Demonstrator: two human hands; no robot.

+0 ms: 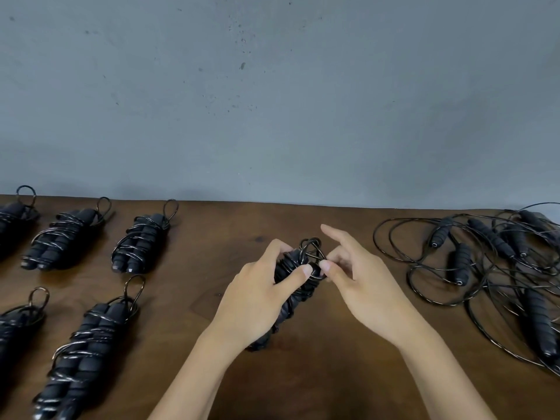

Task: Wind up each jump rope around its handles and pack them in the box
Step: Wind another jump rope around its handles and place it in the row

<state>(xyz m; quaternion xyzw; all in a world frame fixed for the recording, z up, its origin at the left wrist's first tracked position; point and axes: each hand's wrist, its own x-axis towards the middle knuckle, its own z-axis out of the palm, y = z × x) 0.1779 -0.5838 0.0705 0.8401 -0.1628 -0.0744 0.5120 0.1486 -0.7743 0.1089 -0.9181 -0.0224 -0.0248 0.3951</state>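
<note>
- Brown wooden table [194,374] against a grey wall [272,86]; no container shows, so nothing to report as packed.
- Left hand [257,301] grips the wound jump rope [295,286] at table centre: fingers curled round the paired handles, thumb pressed on the coils near the top end.
- Right hand [360,280] pinches the cord loop [312,247] at the top end of that bundle between thumb and a curled finger; index finger sticks out straight, touching nothing.
- The bundle's lower end sits at or just above the table; contact can't be confirmed.
- Left side of table: five finished bundles [139,244] in two rows, cord wrapped round paired handles, small loop sticking out of each far end, none touching another. Two are cut by the frame edge.
- Right side: tangled pile of unwound ropes [491,262], loose cord looping over several black handles, well apart from the hands.
</note>
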